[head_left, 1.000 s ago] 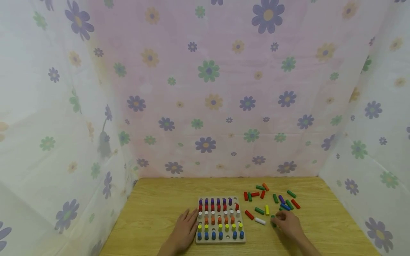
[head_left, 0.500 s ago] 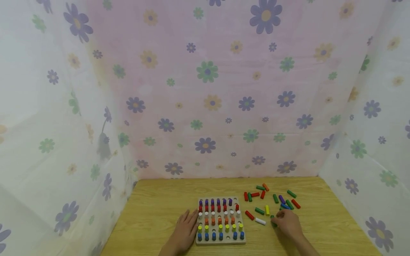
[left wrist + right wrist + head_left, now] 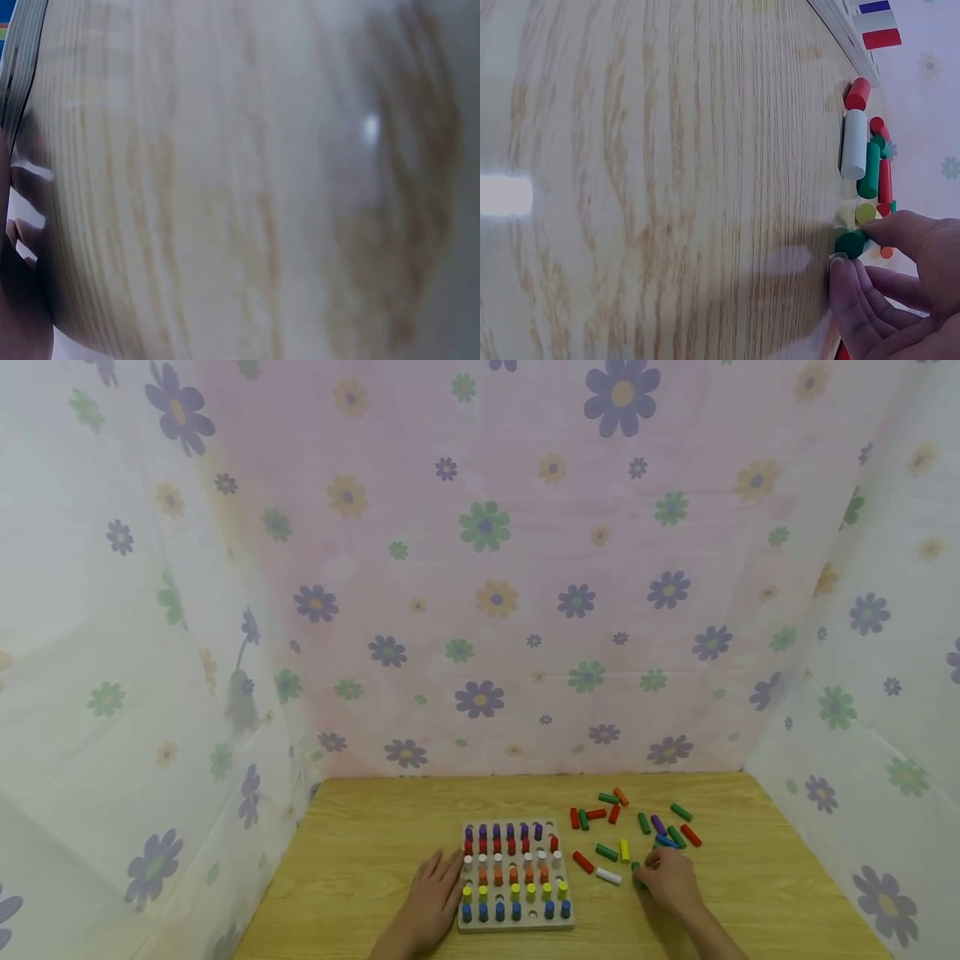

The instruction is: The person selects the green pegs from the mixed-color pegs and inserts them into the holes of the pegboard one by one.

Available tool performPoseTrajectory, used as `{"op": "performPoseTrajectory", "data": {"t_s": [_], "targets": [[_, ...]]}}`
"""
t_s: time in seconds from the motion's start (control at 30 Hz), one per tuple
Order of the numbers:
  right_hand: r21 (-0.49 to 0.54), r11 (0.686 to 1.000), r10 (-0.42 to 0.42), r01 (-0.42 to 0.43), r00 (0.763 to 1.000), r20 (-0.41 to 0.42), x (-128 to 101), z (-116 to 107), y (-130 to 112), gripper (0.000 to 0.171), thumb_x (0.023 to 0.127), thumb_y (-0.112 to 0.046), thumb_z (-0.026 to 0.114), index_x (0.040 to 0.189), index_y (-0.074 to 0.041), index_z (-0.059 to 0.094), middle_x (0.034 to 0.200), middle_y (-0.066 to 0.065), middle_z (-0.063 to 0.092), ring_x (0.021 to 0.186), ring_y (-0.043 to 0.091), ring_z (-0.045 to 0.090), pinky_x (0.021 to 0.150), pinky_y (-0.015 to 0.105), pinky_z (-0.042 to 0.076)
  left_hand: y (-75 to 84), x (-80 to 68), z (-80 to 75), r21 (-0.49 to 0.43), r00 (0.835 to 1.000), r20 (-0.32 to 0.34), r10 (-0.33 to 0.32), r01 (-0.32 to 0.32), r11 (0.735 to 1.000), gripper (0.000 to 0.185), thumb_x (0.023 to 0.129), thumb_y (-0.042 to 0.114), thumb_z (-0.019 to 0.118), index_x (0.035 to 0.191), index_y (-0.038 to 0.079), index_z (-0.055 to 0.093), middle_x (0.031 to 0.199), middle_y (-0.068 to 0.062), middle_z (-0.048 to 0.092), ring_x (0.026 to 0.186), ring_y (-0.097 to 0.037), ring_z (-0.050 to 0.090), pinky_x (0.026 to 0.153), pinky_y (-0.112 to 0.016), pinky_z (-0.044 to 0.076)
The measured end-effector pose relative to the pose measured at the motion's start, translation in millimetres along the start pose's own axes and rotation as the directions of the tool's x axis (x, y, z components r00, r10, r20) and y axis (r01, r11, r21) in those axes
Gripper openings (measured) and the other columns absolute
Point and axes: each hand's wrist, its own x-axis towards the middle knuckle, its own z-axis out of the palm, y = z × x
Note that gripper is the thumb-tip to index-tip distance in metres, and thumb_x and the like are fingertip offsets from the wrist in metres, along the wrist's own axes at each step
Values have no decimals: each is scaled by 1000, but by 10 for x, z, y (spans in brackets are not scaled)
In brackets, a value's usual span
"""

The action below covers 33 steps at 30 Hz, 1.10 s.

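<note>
A wooden pegboard stands on the table, with rows of purple, red, white, orange, yellow and blue pegs upright in its holes. My left hand rests on the table with fingers extended, fingertips at the board's left edge. To the right of the board, my right hand pinches a green peg between thumb and fingers, close over the tabletop. A yellow peg and a white peg lie to the left of that hand. A blue peg lies just beyond its fingers.
Several loose pegs lie scattered on the wooden table at the right, among them a red peg, a purple peg and an orange peg. Flower-printed sheets enclose the back and both sides.
Both hands stay almost in place, the right still pinching the green peg. The head view shifts very slightly.
</note>
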Motion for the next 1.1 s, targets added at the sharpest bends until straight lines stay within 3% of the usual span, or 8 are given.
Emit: {"op": "performPoseTrajectory", "data": {"t_s": [0.17,0.53,0.73,1.1], "targets": [[20,1000,-14,14,1000,-14,-4,2,20,24,83,-12,76,97,8,73,87,10,72,80,25,69,65,39,59,3,-7,9,6,999,-24,27,-27,1000,59,113,43,31,159,7,38,161,-14,41,148,-51,27,115,-73,21],[14,1000,-21,21,999,-25,-2,29,62,11,83,-11,74,85,0,72,79,5,68,70,18,62,57,33,53,31,14,-40,4,997,63,-37,37,999,61,112,46,30,159,8,37,163,-11,38,151,-46,23,120,-68,17],[-6,1000,-13,13,999,-44,-42,54,53,17,83,-11,77,72,-4,66,70,3,61,64,17,55,55,30,47,23,-7,-21,-3,999,43,-10,10,1000,60,112,44,32,158,6,40,161,-14,41,149,-50,25,117,-71,20],[-28,1000,15,-15,1000,-19,-18,51,16,19,82,-11,78,67,-5,67,65,3,61,60,16,56,52,26,47,51,-7,-41,0,1000,9,-3,3,1000,58,112,42,33,157,6,41,160,-14,42,148,-50,27,117,-71,21]]}}
